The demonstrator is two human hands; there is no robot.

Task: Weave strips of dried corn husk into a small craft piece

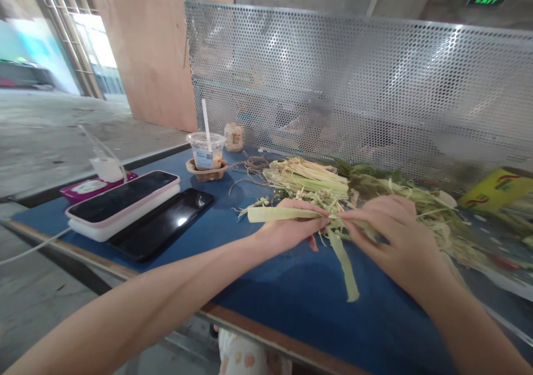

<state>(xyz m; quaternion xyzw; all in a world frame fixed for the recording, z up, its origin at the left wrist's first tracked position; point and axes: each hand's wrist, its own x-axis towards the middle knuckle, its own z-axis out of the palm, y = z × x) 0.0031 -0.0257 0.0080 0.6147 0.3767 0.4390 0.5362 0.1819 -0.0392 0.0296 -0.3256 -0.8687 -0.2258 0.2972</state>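
Pale green leaf strips (283, 214) cross between my two hands, above the blue table. My left hand (291, 230) pinches them near the crossing; one strip reaches left over its fingers, another (343, 269) hangs toward me. From the right, my right hand (391, 236) has its thumb and fingertips closed on the strips at the same spot. The exact fold between the fingertips is too small to make out. Just behind my hands lies a bundle of pale yellow-green strips (308, 178), with thin brown root-like strands (254, 166) at its left.
Left on the blue table (287, 291) are a black phone (162, 225), a pink-cased phone (125, 197) on a white block and a drink cup (206, 150) in a cardboard holder. Loose leaves (433, 208) and a yellow packet (499, 189) lie right. A perforated metal screen (353, 80) stands behind.
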